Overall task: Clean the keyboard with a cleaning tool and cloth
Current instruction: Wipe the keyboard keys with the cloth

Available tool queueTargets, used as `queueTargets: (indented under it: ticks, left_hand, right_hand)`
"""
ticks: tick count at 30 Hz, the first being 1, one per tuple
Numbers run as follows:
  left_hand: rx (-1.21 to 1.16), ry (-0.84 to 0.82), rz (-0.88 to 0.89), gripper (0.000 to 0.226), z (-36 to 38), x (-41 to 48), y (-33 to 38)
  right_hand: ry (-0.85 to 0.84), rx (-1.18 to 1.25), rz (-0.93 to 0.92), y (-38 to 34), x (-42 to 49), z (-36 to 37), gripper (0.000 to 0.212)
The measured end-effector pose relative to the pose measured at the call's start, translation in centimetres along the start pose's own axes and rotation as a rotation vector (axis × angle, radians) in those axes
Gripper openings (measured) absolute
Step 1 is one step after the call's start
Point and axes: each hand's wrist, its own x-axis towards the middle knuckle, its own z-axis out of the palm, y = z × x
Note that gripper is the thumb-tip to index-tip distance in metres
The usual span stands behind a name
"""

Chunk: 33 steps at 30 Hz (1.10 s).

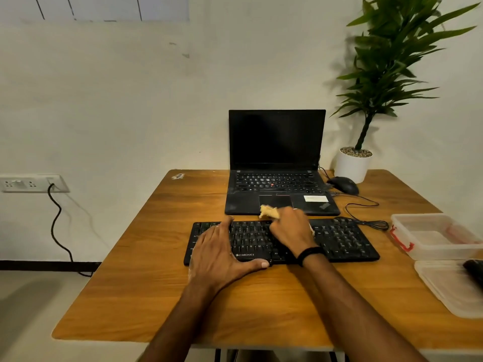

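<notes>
On the surface (pixel 183 309), just in front of the laptop (pixel 277 142): keyboard (pixel 342 239). Left hand (pixel 222 252) spread flat on its left half, right hand (pixel 291 231) bunched round the cloth (pixel 268 212) at the top rows. Wiping looks mid-pass (right-side keys probably left).

Left hand (pixel 222 253) flat, fingers spread, thumb out; right hand (pixel 291 231) fisted round cloth (pixel 267 211).
</notes>
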Motion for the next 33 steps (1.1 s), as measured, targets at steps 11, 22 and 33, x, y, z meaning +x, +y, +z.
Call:
queueTargets:
  ticks: [11,22,33]
  left_hand:
    - [-0.073,-0.040,-0.065,0.145,0.3,0.4,-0.5]
    - [-0.097,-0.050,-0.050,0.138,0.4,0.4,-0.9]
    - [-0.084,-0.048,-0.042,0.135,0.8,0.5,-1.3]
  right_hand:
    - [-0.153,0.031,-0.275,-1.8,-0.7,2.5,0.056]
    - [-0.296,0.102,-0.437,-2.9,-3.2,3.1,0.056]
    - [-0.336,0.155,-0.478,-2.7,-4.5,3.5,0.053]
